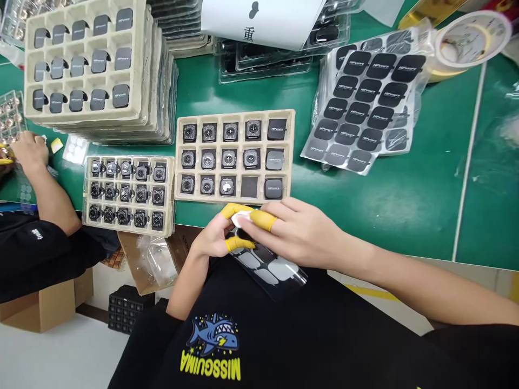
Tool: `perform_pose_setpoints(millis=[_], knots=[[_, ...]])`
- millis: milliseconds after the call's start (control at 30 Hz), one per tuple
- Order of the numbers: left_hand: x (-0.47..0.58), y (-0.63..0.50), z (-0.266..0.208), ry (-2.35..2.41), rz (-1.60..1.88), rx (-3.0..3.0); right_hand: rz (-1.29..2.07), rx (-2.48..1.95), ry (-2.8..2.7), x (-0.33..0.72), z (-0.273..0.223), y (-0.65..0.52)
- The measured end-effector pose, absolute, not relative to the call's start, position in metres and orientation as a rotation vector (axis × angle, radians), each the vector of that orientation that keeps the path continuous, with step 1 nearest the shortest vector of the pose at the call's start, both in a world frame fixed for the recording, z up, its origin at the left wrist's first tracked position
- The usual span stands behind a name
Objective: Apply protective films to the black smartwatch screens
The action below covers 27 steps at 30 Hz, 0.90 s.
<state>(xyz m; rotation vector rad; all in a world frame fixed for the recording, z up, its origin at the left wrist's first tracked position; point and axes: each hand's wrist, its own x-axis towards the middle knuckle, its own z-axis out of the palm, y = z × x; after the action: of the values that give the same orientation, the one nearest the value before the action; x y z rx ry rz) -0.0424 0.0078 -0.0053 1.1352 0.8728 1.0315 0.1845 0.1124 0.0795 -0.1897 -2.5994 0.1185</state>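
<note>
Head view, one frame, catalogued from my own seat; my left hand (211, 237) and right hand (298, 229) met at the near edge of the green table (405, 205), both wearing yellow finger cots; fingers of both were curled together, pinching a small white piece (242, 218) between the tips; whether either hand alone gripped it I could not tell; under my hands, over my lap, lay a dark film sheet (270, 270) of grey pads, my left fingers touching its upper end; just beyond my fingertips sat a beige tray (235, 115) of small square black modules, its right column covered by black pads and one cell in the bottom row bare; beside it on the left lay a second tray (128, 158) of similar modules; behind that stood a stack of trays (87, 59); right of the middle tray lay sheets of black pads (365, 108); far right, a tape roll (466, 40); far left, a co-worker's hand (28, 151) rested on the table.
</note>
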Motion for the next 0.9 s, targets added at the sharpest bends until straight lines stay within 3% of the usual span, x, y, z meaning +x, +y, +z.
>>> perform_pose_setpoints(millis=[367, 700, 900], knots=[[-0.048, 0.004, -0.004, 0.957, 1.091, 1.068, 0.355, -0.156, -2.564, 0.199, 0.083, 0.104], [-0.044, 0.003, -0.004, 1.004, 1.098, 1.051, -0.027, -0.327, -2.638, 0.190, 0.084, 0.111], [-0.046, 0.002, -0.005, 1.025, 1.051, 1.055, 0.255, -0.185, -2.578, 0.199, 0.085, 0.102]])
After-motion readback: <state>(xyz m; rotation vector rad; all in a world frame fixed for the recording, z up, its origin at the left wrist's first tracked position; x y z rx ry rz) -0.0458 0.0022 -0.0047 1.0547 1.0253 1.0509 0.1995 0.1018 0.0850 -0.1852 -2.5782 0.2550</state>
